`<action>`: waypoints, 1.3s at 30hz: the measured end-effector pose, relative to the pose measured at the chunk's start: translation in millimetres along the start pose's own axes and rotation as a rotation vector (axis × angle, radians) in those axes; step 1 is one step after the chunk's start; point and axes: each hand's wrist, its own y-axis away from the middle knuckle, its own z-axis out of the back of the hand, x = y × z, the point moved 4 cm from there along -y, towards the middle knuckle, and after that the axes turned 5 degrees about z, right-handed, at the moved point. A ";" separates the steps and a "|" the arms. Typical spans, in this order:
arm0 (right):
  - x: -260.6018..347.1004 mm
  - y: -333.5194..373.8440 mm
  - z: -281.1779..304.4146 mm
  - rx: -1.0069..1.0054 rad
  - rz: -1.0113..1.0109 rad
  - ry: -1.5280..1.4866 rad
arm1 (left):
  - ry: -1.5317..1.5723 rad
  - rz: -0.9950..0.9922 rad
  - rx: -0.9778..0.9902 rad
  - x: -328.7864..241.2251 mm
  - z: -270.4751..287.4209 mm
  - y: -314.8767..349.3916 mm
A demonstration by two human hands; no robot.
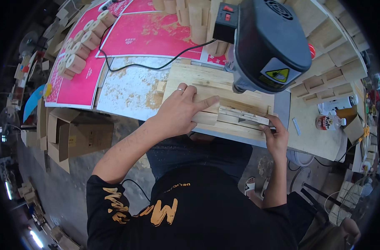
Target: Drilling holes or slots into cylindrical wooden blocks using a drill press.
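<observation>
My left hand (179,109), with a ring on one finger, is closed over a pale wooden block (206,118), its index finger stretched along the top. Against the block's right end lies a narrow whitish strip (245,116) with dark marks. My right hand (276,135) pinches the far right end of that strip between thumb and fingers. Both pieces rest in a wooden jig (229,96) made of long boards. Above the jig hangs the dark head of a drill press (273,46), its chuck (239,86) just behind the pieces. The undersides of both pieces are hidden.
Round wooden pieces (90,40) stand in rows on pink sheets (148,35) at the far left. A black cable (156,67) crosses the dusty table. Stacked wooden parts (334,62), bottles (329,122) and a small ruler-like strip (296,126) are at right. A cardboard box (88,135) sits below left.
</observation>
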 end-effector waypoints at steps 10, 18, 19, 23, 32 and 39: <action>-38.5 28.9 13.0 -0.031 0.367 0.063 | 0.101 -0.145 -0.065 -16.1 -40.3 -11.3; -13.3 6.7 0.1 0.050 0.117 0.137 | 0.263 -0.072 -0.231 -58.8 -58.6 9.5; -27.2 3.0 0.0 0.014 0.086 0.023 | 0.486 0.018 -0.387 -51.5 -69.5 11.1; -36.1 -2.4 -3.9 -0.154 0.083 -0.273 | 0.805 0.179 -0.457 -43.7 -101.6 -8.0; -14.0 -16.3 -30.8 -0.275 0.126 -0.280 | 0.672 0.336 -0.622 -48.2 -110.4 -13.7; 3.6 -6.0 -45.1 -0.264 0.100 -0.242 | 0.564 0.362 -0.537 -34.5 -113.0 -7.8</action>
